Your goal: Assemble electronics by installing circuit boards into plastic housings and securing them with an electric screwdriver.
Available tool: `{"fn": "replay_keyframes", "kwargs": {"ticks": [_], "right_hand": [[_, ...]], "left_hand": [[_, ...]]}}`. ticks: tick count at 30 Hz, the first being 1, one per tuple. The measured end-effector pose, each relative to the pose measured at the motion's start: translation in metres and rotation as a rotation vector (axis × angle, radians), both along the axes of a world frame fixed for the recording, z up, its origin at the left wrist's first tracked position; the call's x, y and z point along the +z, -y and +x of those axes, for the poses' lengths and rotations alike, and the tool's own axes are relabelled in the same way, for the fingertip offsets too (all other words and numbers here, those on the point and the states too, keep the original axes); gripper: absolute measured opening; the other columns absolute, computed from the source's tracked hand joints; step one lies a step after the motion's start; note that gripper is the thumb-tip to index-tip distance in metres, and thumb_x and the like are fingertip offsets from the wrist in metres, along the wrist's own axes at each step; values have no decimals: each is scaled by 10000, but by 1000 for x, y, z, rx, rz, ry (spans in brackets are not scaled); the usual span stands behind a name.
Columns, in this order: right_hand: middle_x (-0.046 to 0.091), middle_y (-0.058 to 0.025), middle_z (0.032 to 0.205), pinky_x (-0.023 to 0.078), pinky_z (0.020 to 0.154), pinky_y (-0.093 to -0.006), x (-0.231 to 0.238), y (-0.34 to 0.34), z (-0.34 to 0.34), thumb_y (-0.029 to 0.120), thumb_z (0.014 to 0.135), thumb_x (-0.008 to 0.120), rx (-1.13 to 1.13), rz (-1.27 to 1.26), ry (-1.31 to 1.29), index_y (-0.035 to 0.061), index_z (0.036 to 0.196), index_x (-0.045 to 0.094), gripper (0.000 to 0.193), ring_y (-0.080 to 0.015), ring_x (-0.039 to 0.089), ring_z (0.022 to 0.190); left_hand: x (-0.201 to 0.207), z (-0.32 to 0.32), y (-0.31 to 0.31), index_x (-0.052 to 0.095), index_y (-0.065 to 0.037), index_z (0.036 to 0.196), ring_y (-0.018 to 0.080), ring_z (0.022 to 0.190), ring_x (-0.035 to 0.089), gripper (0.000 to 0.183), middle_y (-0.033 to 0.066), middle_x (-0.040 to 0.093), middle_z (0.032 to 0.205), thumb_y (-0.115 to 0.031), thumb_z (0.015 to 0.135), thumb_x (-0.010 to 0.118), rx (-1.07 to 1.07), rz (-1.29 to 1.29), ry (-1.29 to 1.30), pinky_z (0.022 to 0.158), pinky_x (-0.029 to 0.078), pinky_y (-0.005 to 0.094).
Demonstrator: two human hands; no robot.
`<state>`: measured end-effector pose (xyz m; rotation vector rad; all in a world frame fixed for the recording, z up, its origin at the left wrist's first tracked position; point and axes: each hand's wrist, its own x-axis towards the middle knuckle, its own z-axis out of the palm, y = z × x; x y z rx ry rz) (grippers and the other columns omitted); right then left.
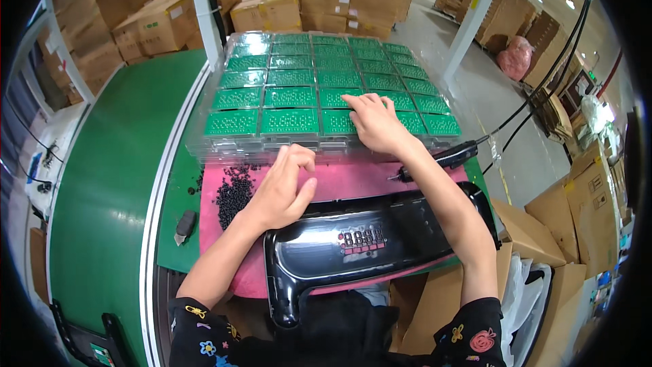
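My right hand (375, 122) lies flat, fingers spread, on a green circuit board (337, 121) in the front row of a clear plastic tray stack (231, 146) filled with several such boards. My left hand (285, 187) hovers over the pink mat (353, 180), fingers curled with the tips pinched together; whether something small is between them I cannot tell. A pile of small black parts (234, 194) lies just left of it. A glossy black panel (353, 241) with a red digit display rests on the mat right in front of me.
A black electric screwdriver (445, 158) with a cable lies right of my right forearm. A green conveyor belt (109, 177) runs along the left. A small dark grey object (185, 224) sits on the green surface. Cardboard boxes (268, 8) stand behind, more at lower right (536, 231).
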<state>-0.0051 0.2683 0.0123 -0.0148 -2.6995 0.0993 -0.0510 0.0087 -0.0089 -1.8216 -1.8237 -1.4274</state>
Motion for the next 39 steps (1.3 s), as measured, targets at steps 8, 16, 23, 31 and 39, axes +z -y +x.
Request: {"fn": "replay_keyframes", "kwargs": {"ticks": [8,16,23,31,39], "right_hand": [[595,-92,1071,292,1039,-498,15,15,13,51,917,581,1,24,-140,80,1120,649,217,-299,513,1119],[551,-45,951,454,816,-265,45,74,79,41,979,590,395,-1166,-258,-28,1081,641,133,-119,534,875],[556,-64,1049,473,837,-242,38,94,118,17,1001,545,511,-1300,-119,-43,1081,613,121,-113,574,942],[623,-17,878,451,723,-230,32,68,189,170,955,645,87,-1341,23,7,1267,560,362,-72,525,780],[622,-19,645,444,525,-223,9,86,234,30,820,760,-133,-1072,236,-12,918,674,137,-54,552,552]], "left_hand": [[1,9,5,472,-27,1066,324,999,518,301,145,551,1033,-1,824,649,43,-11,50,892,430,417],[5,24,12,305,-12,1519,276,1306,461,956,159,424,1498,-128,736,841,-185,-49,536,1001,434,380],[5,31,15,508,25,1406,229,1244,540,816,148,525,1374,-136,706,895,-519,-138,748,1027,445,352],[24,33,14,662,14,1205,274,959,640,750,124,653,1063,-307,579,922,-169,-248,35,833,518,384],[23,53,12,691,-41,1136,222,857,654,652,46,661,993,-351,602,901,-369,-379,-108,710,512,336]]}}
